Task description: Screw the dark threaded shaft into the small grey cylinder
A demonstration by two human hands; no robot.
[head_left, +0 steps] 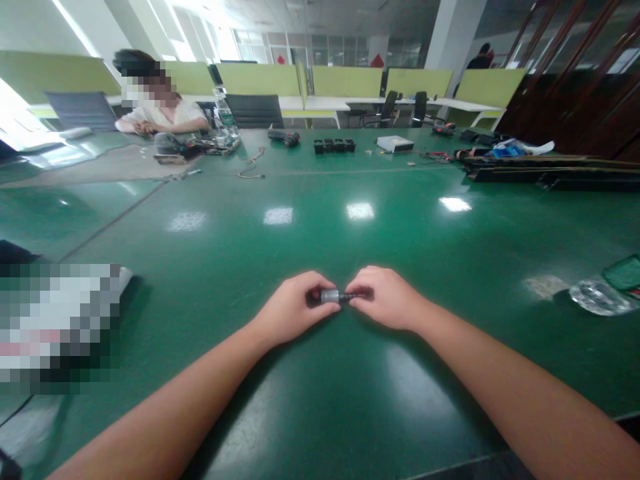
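Note:
A small cylindrical part [329, 296] lies sideways between my two hands, low over the green tabletop [320, 400]. It has a smooth grey body and a thinner, dark, ridged shaft pointing right; its exact kind does not show. My left hand [295, 305] is closed round the grey body, the thumb below and the fingers above. With a pinch, my right hand [384, 297] grips the dark shaft end. Fingers cover both ends of the part, so I cannot tell whether it is one piece or two joined.
On the left sits a blurred-out box [60, 320]; on the right, a clear plastic bottle [600, 297] lies on its side. Along the far side are a black block [334, 145], a white box [395, 144], a power tool [283, 137], long dark bars [555, 175] and a seated person [165, 117].

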